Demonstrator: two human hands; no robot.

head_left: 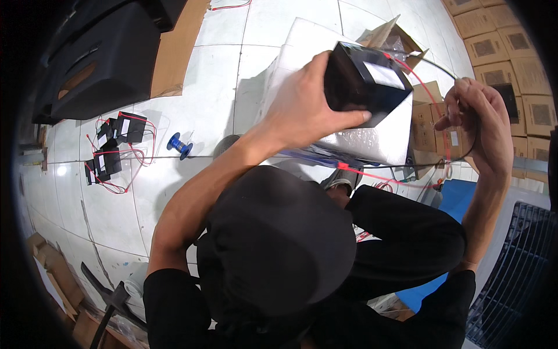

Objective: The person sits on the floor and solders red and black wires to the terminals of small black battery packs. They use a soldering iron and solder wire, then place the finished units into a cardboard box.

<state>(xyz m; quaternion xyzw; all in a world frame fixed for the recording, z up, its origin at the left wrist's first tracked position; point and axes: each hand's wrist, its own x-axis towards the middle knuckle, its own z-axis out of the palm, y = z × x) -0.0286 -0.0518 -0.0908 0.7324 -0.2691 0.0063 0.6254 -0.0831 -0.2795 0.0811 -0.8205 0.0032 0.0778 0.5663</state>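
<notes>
My left hand (302, 102) grips a black battery (349, 87), a block with a white label on its upper face, its thumb along the near side. The battery is tilted over a white foam block (302, 46). A black cable (433, 61) arcs from the battery's far side to my raised right hand (479, 113), whose fingers are closed on it. The cable passes down by the palm and back toward the foam block. Beside it a thin red wire (421, 81) runs from the battery past my right fingertips.
Several similar black batteries (107, 160) with red leads lie on the tiled floor (215, 70) at left, near a blue spool (180, 146). Stacked cartons (500, 52) stand at far right, a grey fan-grilled unit (517, 250) at near right. A large black casing (110, 52) occupies the far left.
</notes>
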